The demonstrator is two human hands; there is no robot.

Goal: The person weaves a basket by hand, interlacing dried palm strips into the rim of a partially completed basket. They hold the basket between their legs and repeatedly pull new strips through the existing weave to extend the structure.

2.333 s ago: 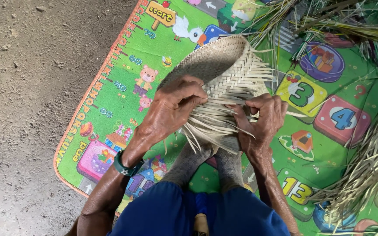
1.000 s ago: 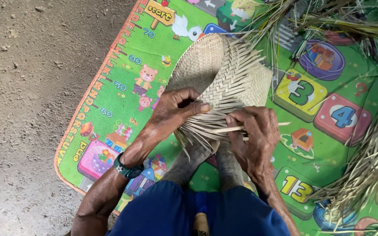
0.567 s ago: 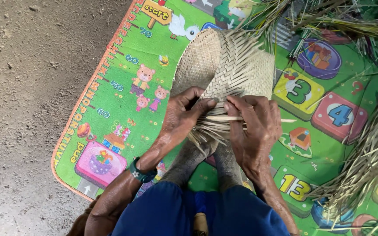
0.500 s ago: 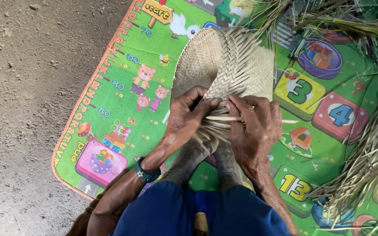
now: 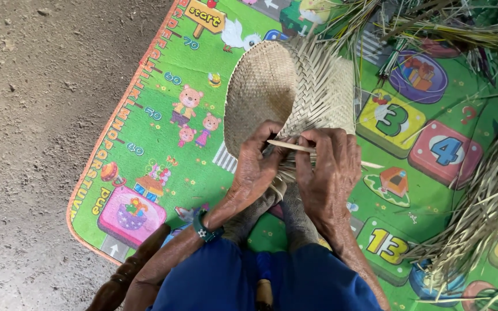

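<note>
A half-woven basket of pale dried leaf strips stands on its side over a colourful play mat. My left hand grips the loose strips at the basket's near edge. My right hand is closed on the same strips from the right, and a thin pale stick lies across between the thumbs. My feet rest just under the basket. A dark watch sits on my left wrist.
Bundles of dried leaf strips lie at the right, and more at the top right. Bare dirt floor lies left of the mat. A dark turned wooden leg shows at the bottom left.
The basket has turned more upright, showing its woven bottom. Both hands have shifted closer together at the near edge, and the stick now lies across between them.
</note>
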